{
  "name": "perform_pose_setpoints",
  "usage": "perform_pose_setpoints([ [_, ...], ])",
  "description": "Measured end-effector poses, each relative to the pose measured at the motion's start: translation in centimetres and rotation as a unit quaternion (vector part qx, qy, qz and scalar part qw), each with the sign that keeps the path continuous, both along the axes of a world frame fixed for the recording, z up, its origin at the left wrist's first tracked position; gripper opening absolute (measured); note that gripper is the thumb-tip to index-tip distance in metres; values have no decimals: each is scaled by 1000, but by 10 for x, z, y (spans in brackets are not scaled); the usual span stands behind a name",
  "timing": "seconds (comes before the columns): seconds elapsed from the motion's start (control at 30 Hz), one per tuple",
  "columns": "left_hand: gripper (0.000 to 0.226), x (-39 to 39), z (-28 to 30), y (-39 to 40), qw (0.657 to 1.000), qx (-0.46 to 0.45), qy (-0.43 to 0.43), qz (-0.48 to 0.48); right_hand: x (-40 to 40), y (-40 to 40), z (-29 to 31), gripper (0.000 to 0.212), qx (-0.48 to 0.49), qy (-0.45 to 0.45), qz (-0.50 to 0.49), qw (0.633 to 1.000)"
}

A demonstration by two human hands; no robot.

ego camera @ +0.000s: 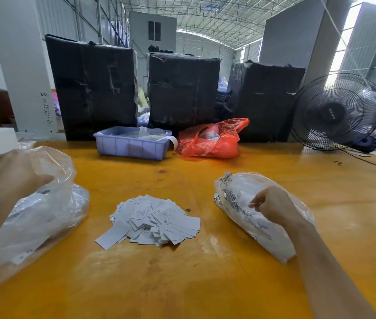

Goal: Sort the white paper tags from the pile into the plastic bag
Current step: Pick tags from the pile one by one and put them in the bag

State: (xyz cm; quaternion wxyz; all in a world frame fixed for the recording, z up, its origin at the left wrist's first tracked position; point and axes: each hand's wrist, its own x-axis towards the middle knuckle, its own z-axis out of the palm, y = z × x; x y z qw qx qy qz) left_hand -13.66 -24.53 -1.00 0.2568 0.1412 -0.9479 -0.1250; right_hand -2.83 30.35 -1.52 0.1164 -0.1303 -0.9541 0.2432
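Observation:
A loose pile of white paper tags (153,219) lies in the middle of the orange table (182,284). On the left, my left hand (9,173) grips the gathered top of a clear plastic bag (44,217) that holds white tags. To the right of the pile lies a second clear plastic bag (247,203) with printed text, also full of tags. My right hand (272,203) has its fingers curled round the rim of that bag's mouth. The fingertips are partly hidden by plastic.
At the table's back stand a lilac plastic bin (133,146) with paper strips and a red plastic bag (212,139). Three black wrapped bales (182,93) rise behind them. A black fan (336,111) stands at the right, its cable trailing across the table.

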Motion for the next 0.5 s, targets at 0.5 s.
perform_pose_setpoints([
  [0.5,51,120,59,208,948,87,55,-300,14,-48,29,21,-330,206,157,908],
])
